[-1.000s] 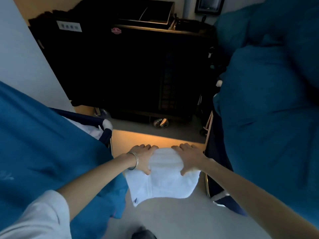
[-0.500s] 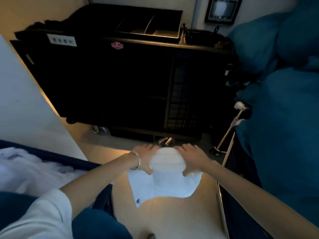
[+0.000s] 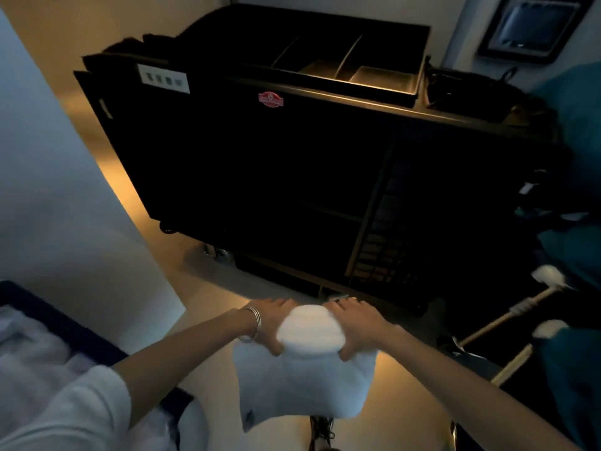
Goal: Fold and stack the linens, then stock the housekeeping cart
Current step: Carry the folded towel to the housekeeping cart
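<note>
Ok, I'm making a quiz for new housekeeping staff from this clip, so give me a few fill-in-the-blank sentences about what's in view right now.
1. The folded towels held between the left hand and the right hand are ____ in colour.
2. The bracelet sits on the ____ wrist.
3. The housekeeping cart facing the person is ____ in colour.
4. The small badge near the cart's top edge is ____.

Missing words: white; left; black; red
</note>
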Action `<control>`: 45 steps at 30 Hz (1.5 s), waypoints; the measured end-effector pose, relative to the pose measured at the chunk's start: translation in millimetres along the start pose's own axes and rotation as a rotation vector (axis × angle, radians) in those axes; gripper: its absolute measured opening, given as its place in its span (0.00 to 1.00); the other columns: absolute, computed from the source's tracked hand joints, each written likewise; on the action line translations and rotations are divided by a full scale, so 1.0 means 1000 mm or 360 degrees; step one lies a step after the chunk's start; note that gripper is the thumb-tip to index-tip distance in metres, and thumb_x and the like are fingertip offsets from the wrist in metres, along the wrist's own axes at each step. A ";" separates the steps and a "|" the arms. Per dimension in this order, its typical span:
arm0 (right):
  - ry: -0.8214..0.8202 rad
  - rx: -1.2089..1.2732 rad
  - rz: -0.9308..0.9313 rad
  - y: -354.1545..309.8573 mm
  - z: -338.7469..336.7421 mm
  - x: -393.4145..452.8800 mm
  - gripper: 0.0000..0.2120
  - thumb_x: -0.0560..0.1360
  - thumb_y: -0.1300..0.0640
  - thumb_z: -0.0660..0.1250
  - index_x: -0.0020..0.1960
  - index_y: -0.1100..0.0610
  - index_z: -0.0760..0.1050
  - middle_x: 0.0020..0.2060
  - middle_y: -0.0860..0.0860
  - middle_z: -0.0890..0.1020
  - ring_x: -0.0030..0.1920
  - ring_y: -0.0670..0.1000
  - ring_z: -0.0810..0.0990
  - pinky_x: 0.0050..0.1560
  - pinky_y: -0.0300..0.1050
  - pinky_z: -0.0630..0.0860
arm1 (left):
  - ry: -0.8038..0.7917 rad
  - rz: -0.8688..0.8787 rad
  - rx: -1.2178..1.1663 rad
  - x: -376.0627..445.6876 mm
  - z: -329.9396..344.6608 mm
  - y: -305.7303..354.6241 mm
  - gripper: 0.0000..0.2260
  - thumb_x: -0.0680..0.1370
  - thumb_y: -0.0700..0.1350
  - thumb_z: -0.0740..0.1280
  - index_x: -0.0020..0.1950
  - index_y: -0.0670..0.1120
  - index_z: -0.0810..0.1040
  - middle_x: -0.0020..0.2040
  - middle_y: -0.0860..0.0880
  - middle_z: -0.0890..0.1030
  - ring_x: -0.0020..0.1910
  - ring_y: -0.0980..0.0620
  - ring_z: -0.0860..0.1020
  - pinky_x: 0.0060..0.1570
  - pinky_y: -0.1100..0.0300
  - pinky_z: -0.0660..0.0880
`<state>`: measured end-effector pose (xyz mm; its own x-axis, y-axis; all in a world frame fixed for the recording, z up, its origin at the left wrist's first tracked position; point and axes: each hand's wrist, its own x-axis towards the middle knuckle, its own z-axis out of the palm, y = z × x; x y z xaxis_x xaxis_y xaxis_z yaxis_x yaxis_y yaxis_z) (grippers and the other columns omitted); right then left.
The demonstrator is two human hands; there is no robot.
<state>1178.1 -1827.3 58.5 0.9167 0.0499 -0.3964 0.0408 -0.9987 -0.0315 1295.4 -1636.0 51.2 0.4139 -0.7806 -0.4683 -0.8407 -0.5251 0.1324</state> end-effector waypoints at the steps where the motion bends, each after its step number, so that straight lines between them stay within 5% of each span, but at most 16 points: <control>1: 0.0002 -0.0004 -0.0020 0.009 -0.005 0.013 0.47 0.63 0.43 0.74 0.73 0.52 0.54 0.65 0.54 0.67 0.65 0.56 0.65 0.64 0.51 0.65 | -0.0009 -0.0015 0.0000 0.012 -0.006 -0.007 0.41 0.62 0.55 0.76 0.70 0.49 0.59 0.66 0.46 0.70 0.64 0.43 0.70 0.60 0.52 0.70; 16: 0.0433 -0.0208 -0.0203 0.105 -0.122 0.173 0.52 0.65 0.40 0.71 0.77 0.56 0.46 0.64 0.53 0.67 0.64 0.55 0.66 0.62 0.48 0.63 | 0.0380 -0.0294 0.0231 0.125 -0.126 -0.110 0.44 0.66 0.59 0.72 0.75 0.49 0.52 0.65 0.47 0.67 0.63 0.45 0.68 0.60 0.52 0.67; 35: 0.0571 -0.0037 0.0310 0.048 -0.172 0.339 0.49 0.63 0.41 0.75 0.75 0.58 0.56 0.62 0.54 0.72 0.62 0.56 0.70 0.60 0.51 0.67 | 0.0359 0.0124 0.0664 0.200 -0.200 -0.317 0.45 0.68 0.60 0.71 0.76 0.49 0.50 0.65 0.48 0.67 0.63 0.46 0.68 0.60 0.53 0.66; 38: 0.0788 -0.0162 0.0517 0.047 -0.196 0.357 0.50 0.54 0.39 0.79 0.69 0.58 0.66 0.53 0.54 0.76 0.53 0.57 0.76 0.48 0.51 0.73 | 0.0609 0.0156 0.0839 0.205 -0.235 -0.335 0.46 0.67 0.62 0.70 0.76 0.49 0.50 0.64 0.48 0.67 0.61 0.46 0.68 0.57 0.53 0.66; 41: 0.1189 -0.0302 0.0621 0.056 -0.214 0.370 0.48 0.50 0.41 0.79 0.65 0.57 0.67 0.50 0.54 0.77 0.48 0.57 0.77 0.44 0.50 0.72 | 0.1208 0.0292 0.0948 0.211 -0.262 -0.352 0.47 0.58 0.62 0.75 0.70 0.48 0.59 0.56 0.46 0.74 0.50 0.44 0.74 0.50 0.52 0.67; 45: 0.1870 -0.0548 0.0572 0.074 -0.197 0.398 0.33 0.65 0.49 0.71 0.66 0.58 0.64 0.56 0.56 0.71 0.50 0.57 0.70 0.49 0.51 0.64 | 0.2139 0.0446 0.0997 0.248 -0.244 -0.376 0.27 0.68 0.48 0.66 0.66 0.48 0.68 0.54 0.43 0.76 0.49 0.42 0.73 0.50 0.49 0.65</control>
<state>1624.9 -1883.7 79.3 0.6889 -0.0879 0.7195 -0.3430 -0.9140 0.2168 1800.1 -1715.1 98.6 -0.0697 -0.7306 0.6792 -0.8096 -0.3563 -0.4664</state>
